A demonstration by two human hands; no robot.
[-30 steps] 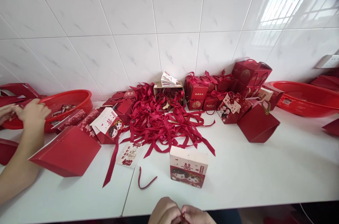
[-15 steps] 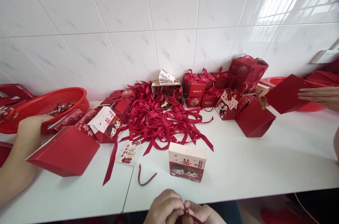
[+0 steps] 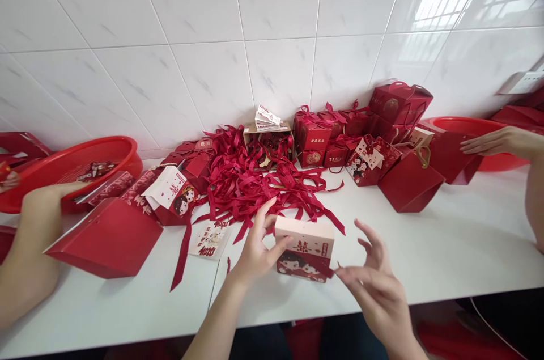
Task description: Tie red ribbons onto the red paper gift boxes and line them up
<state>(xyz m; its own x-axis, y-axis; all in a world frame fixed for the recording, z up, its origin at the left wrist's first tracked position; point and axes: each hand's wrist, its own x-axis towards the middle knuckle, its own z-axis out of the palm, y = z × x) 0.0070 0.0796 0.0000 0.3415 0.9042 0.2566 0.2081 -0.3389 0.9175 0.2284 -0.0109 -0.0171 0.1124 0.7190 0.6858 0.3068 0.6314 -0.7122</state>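
Observation:
A small cream-and-red gift box [image 3: 304, 252], printed with cartoon faces and a red character, stands upright on the table in front of me. My left hand [image 3: 260, 252] grips its left side, thumb on the front and fingers behind. Just off the lower right corner, my right hand [image 3: 374, 286] pinches a thin dark red cord end [image 3: 330, 272], the other fingers raised. How that cord meets the box is hard to make out. Behind my left wrist shows a bit of another dark red cord [image 3: 228, 265].
Beyond the box lies a heap of red ribbons [image 3: 255, 190]. Finished-looking red boxes [image 3: 313, 136] are stacked by the wall. A large red box [image 3: 106, 238] and a red basin [image 3: 127, 156] stand left, near a co-worker's arm [image 3: 38, 235]. Another co-worker's hand [image 3: 488, 142] touches a red box at right.
My hands have parted and risen from the table's front edge, where they pinched a dark red cord together. The left has taken hold of the gift box. The right co-worker's red box is lower.

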